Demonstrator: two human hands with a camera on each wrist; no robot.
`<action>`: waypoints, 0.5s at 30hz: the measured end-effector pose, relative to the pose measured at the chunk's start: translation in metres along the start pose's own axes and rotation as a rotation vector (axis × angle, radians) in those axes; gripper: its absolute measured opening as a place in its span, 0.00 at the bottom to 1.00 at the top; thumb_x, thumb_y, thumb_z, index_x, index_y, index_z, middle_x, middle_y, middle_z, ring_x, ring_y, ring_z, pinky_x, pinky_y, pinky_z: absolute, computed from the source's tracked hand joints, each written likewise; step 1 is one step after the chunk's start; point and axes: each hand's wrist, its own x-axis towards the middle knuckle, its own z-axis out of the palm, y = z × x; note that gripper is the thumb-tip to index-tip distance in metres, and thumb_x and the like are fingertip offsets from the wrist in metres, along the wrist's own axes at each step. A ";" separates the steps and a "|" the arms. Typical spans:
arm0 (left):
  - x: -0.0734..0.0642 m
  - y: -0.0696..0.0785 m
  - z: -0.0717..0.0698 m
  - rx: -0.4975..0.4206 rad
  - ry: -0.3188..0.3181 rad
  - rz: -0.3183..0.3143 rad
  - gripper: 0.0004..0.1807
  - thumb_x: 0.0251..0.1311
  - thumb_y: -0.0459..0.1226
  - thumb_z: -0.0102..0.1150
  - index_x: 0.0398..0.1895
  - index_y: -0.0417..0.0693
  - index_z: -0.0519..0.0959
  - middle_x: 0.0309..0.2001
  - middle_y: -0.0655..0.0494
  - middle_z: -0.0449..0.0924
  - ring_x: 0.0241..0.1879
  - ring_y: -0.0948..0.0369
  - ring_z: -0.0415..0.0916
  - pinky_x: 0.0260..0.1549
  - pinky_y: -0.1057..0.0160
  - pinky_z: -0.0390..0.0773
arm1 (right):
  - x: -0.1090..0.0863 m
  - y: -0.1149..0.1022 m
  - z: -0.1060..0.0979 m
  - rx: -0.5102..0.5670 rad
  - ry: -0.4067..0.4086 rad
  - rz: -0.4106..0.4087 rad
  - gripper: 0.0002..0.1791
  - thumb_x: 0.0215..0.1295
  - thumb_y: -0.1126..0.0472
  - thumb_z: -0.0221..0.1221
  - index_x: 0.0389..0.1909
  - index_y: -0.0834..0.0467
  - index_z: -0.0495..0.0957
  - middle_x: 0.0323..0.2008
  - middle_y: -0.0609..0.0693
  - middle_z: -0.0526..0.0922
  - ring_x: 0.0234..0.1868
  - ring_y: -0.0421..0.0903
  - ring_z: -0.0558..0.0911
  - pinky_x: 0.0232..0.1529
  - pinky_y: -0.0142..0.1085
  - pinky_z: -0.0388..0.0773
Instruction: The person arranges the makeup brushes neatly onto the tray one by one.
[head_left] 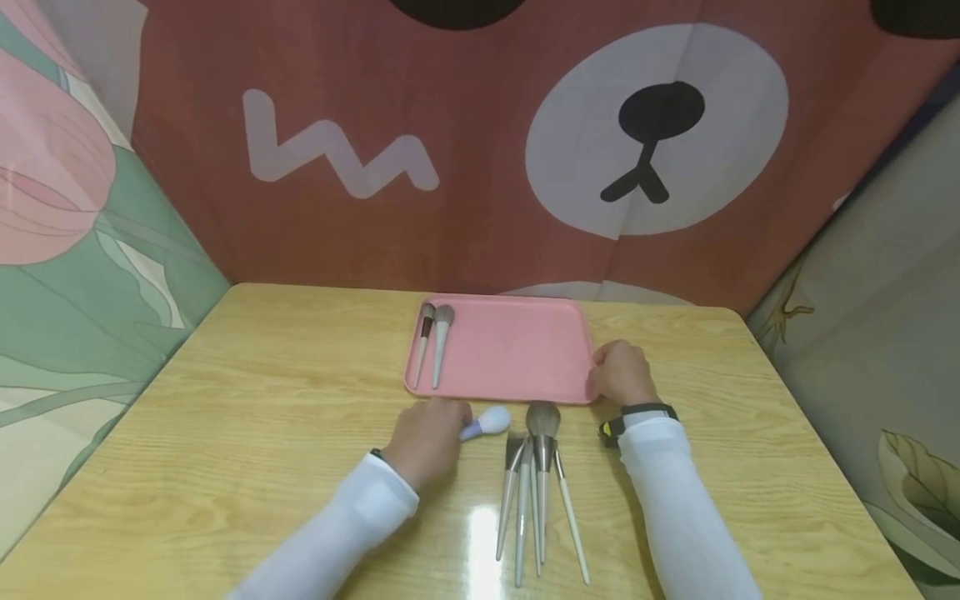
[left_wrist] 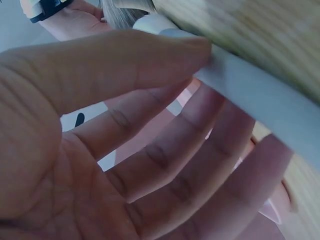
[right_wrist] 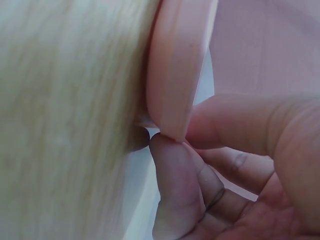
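Observation:
My left hand pinches a makeup brush just in front of the pink tray. Its pale head points right. Up close in the left wrist view, the thumb presses the pale handle against the fingers. At the tray's front right corner, my right hand grips the rim, with thumb and fingertips on the tray edge in the right wrist view. Two brushes lie side by side at the tray's left end: one dark-ferruled brush and one paler brush.
Several more makeup brushes lie fanned on the wooden table between the forearms, heads toward the tray. A curtain with a bear print hangs behind the table's back edge.

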 end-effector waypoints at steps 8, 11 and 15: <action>0.002 -0.005 -0.002 0.025 -0.020 -0.027 0.12 0.53 0.23 0.65 0.23 0.51 0.82 0.25 0.55 0.81 0.24 0.56 0.75 0.21 0.55 0.76 | 0.000 0.000 0.000 -0.001 0.013 -0.003 0.07 0.45 0.72 0.67 0.26 0.61 0.82 0.24 0.52 0.77 0.30 0.50 0.75 0.24 0.35 0.70; 0.003 -0.005 -0.004 0.008 -0.029 -0.040 0.12 0.54 0.24 0.66 0.23 0.51 0.83 0.25 0.56 0.81 0.25 0.57 0.75 0.22 0.55 0.76 | 0.001 0.000 0.001 -0.005 0.015 -0.005 0.08 0.45 0.72 0.67 0.28 0.61 0.83 0.25 0.52 0.79 0.31 0.50 0.76 0.25 0.35 0.70; 0.003 -0.005 -0.005 -0.007 -0.036 -0.051 0.11 0.54 0.25 0.66 0.29 0.51 0.89 0.30 0.53 0.87 0.28 0.55 0.79 0.24 0.54 0.78 | 0.001 0.002 0.001 -0.005 0.019 -0.006 0.08 0.44 0.72 0.67 0.28 0.60 0.83 0.27 0.53 0.79 0.32 0.51 0.76 0.26 0.35 0.71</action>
